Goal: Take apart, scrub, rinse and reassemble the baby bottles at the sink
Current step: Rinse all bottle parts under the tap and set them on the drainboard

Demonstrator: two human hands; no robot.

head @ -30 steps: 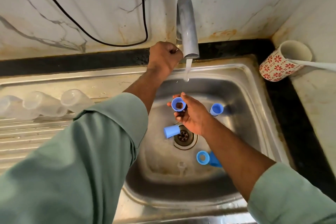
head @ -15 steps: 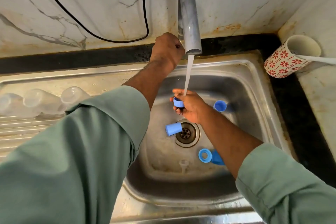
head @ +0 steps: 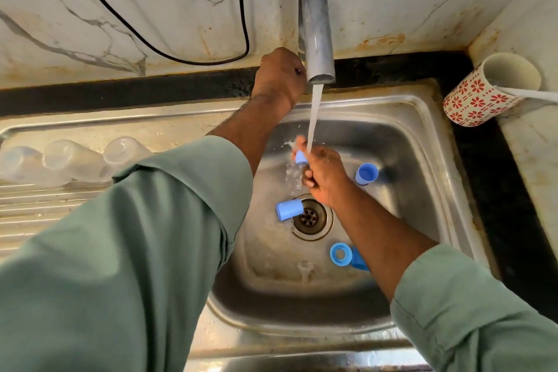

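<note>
Nearest me in the sink (head: 428, 136) lies a blue ring (head: 338, 254), just beside my right forearm, with another blue piece half hidden under that arm. Past it, a blue cap (head: 289, 210) lies on its side at the left edge of the drain (head: 312, 217), long axis running left to right, open or closed end I cannot tell. A second cap (head: 366, 174) sits right of my right hand, mouth facing me.

My right hand (head: 324, 174) is curled round a small blue part (head: 300, 157), holding it under the water (head: 314, 118); the stream lands right where part and fingers meet. That is the relation that counts: the part sits directly below the spout (head: 317, 39), so I judge the rinse only needs turning in place.

Farther off, my left hand (head: 279, 77) is clenched round something just left of the spout, probably the tap handle, which is hidden.

Clear bottles (head: 72, 160) lie on the drainboard, far left, well apart from both hands.
</note>
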